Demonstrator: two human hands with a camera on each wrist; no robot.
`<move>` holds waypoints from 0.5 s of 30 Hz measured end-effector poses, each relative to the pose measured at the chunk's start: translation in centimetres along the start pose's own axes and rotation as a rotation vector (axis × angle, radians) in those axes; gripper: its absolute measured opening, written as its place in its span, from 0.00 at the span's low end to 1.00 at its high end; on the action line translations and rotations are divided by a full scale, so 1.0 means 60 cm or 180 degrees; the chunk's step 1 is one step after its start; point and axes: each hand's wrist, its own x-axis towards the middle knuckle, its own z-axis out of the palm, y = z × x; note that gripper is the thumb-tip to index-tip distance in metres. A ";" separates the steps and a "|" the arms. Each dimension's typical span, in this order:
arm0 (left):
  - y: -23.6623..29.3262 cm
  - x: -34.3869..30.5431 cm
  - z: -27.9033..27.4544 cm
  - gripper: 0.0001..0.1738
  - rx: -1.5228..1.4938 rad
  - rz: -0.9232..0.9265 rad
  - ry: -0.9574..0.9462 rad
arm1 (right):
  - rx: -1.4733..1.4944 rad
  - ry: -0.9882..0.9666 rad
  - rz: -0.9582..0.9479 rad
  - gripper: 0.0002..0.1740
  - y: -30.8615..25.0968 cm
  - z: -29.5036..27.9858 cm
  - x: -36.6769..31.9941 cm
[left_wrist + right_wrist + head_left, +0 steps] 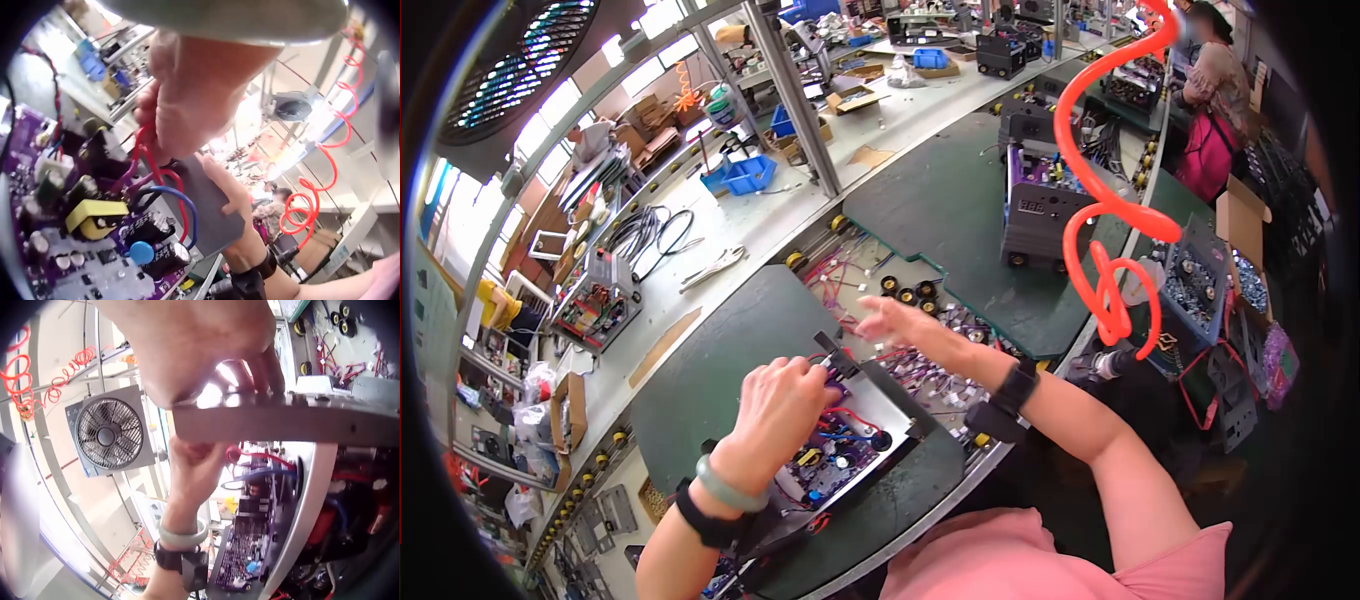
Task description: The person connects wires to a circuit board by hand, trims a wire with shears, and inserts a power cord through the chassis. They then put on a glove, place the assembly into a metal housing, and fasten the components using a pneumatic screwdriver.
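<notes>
Green surface (705, 360) carries an open metal case (887, 398). Purple circuit board (845, 472) inside it. Gray panel (211, 215) at case's far end. Right hand (897, 322) near panel, fingers extended, contact unclear. Left hand (775, 408): curled fingers pinch red wires (150, 159).

The left hand (194, 94), at twelve o'clock, pinches red wires (150, 159); a purple circuit board (119, 242) spans seven to nine; the right hand (240, 197) sits at five.
</notes>
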 end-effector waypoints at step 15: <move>0.155 -0.266 0.034 0.22 -0.2072 -0.0211 -0.0847 | -0.5399 0.1776 -0.0026 0.30 0.210 -0.281 -0.010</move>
